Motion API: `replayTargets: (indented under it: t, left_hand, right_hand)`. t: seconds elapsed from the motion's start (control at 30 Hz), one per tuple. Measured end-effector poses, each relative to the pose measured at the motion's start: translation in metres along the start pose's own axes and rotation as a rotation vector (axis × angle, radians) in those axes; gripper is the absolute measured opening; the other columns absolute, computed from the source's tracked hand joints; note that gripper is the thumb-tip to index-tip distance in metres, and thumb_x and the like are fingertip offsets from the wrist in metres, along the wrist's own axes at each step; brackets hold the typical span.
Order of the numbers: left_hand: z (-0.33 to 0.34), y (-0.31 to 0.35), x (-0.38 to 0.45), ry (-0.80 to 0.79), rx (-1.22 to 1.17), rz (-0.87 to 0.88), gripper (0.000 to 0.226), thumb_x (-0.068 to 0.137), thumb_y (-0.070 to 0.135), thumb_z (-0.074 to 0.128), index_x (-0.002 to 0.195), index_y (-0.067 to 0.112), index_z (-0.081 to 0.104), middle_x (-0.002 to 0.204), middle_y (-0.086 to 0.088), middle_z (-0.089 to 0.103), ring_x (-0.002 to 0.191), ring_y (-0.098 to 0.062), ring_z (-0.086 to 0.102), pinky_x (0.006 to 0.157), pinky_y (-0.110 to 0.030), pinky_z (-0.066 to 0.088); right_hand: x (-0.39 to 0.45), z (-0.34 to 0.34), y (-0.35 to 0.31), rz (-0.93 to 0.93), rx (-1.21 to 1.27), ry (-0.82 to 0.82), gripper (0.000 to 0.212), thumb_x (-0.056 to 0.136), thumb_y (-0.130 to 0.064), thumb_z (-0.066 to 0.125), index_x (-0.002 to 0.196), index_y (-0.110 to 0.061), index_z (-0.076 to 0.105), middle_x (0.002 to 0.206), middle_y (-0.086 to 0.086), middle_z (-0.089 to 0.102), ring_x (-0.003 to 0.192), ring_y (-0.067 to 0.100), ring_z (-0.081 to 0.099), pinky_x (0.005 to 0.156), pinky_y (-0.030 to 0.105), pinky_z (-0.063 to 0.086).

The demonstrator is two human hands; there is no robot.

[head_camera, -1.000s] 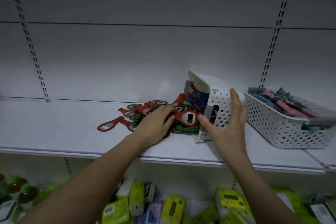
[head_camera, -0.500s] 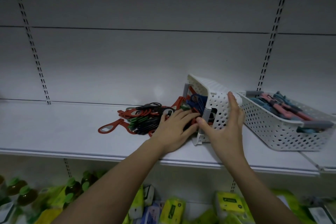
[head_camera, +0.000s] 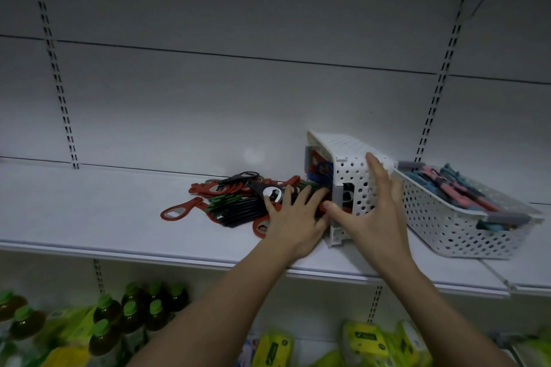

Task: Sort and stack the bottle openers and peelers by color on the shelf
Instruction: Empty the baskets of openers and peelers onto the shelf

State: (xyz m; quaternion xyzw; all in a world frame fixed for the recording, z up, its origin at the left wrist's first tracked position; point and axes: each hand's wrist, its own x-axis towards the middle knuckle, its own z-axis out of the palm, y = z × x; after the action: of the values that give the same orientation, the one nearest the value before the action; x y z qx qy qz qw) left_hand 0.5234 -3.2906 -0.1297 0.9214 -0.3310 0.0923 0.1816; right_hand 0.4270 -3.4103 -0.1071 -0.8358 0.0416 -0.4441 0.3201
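A white perforated basket [head_camera: 351,170] lies tipped on its side on the white shelf [head_camera: 89,217], its mouth facing left. Red, green, black and blue bottle openers [head_camera: 232,197] have spilled out of it in a heap; one red opener [head_camera: 179,211] lies apart at the left. My left hand [head_camera: 293,217] lies flat, fingers spread, on the right end of the heap at the basket's mouth. My right hand [head_camera: 372,211] presses with straight fingers against the tipped basket's near side, thumb at its lower rim. A second white basket [head_camera: 453,226] at the right holds pink and blue peelers [head_camera: 456,191].
The shelf's back wall has slotted uprights [head_camera: 56,68]. The left part of the shelf is bare. Below the shelf edge stand green-capped bottles [head_camera: 125,319] at the left and yellow-green packets [head_camera: 366,340] at the right.
More openers have come out of the tipped basket onto the shelf. My left hand has moved right, from the heap's middle to the basket's mouth. My right hand stays on the basket.
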Motion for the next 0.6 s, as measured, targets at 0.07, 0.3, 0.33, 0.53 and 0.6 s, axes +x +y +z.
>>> replayTargets:
  t: [0.07, 0.3, 0.33, 0.53, 0.6]
  left_hand:
    - [0.002, -0.003, 0.003, -0.016, 0.05, 0.003, 0.06, 0.1, 0.06, 0.019, 0.155, 0.038, 0.008, 0.166, 0.006, 0.004, 0.152, -0.031, -0.006, 0.111, -0.072, -0.006]
    - [0.009, -0.003, 0.006, 0.041, 0.049, 0.088, 0.065, 0.1, 0.059, 0.023, 0.155, 0.039, -0.006, 0.165, 0.008, -0.007, 0.151, -0.027, -0.016, 0.11, -0.073, -0.01]
    - [0.011, -0.002, 0.006, 0.047, 0.048, 0.133, 0.067, 0.1, 0.058, 0.025, 0.155, 0.04, -0.007, 0.165, 0.009, -0.009, 0.151, -0.025, -0.017, 0.11, -0.073, -0.011]
    - [0.017, 0.004, 0.01, -0.022, 0.057, 0.157, 0.075, 0.086, 0.081, 0.027, 0.151, 0.052, 0.004, 0.165, 0.012, -0.003, 0.152, -0.026, -0.011, 0.107, -0.074, -0.015]
    - [0.015, 0.008, 0.01, -0.024, 0.054, 0.149, 0.074, 0.087, 0.08, 0.027, 0.151, 0.052, 0.007, 0.165, 0.012, -0.002, 0.151, -0.026, -0.012, 0.107, -0.074, -0.014]
  right_hand:
    - [0.001, -0.001, -0.001, -0.028, -0.042, -0.006, 0.101, 0.069, -0.049, 0.081, 0.146, -0.055, 0.016, 0.146, 0.001, 0.028, 0.13, 0.022, 0.04, 0.097, 0.038, 0.043]
    - [0.009, -0.015, 0.002, -0.245, -0.461, -0.104, 0.103, 0.066, -0.052, 0.081, 0.15, -0.045, 0.022, 0.144, 0.015, 0.034, 0.128, 0.034, 0.041, 0.094, 0.053, 0.05]
    - [0.01, -0.017, 0.003, -0.292, -0.523, -0.131, 0.1, 0.067, -0.053, 0.08, 0.15, -0.044, 0.024, 0.145, 0.017, 0.035, 0.129, 0.037, 0.042, 0.094, 0.055, 0.049]
    - [0.025, -0.032, 0.003, -0.469, -0.7, -0.155, 0.08, 0.073, -0.049, 0.076, 0.145, -0.039, 0.041, 0.148, 0.022, 0.038, 0.13, 0.045, 0.042, 0.099, 0.06, 0.037]
    - [0.03, -0.038, 0.001, -0.45, -0.705, -0.137, 0.077, 0.076, -0.052, 0.069, 0.146, -0.04, 0.039, 0.149, 0.021, 0.036, 0.132, 0.044, 0.039, 0.101, 0.06, 0.035]
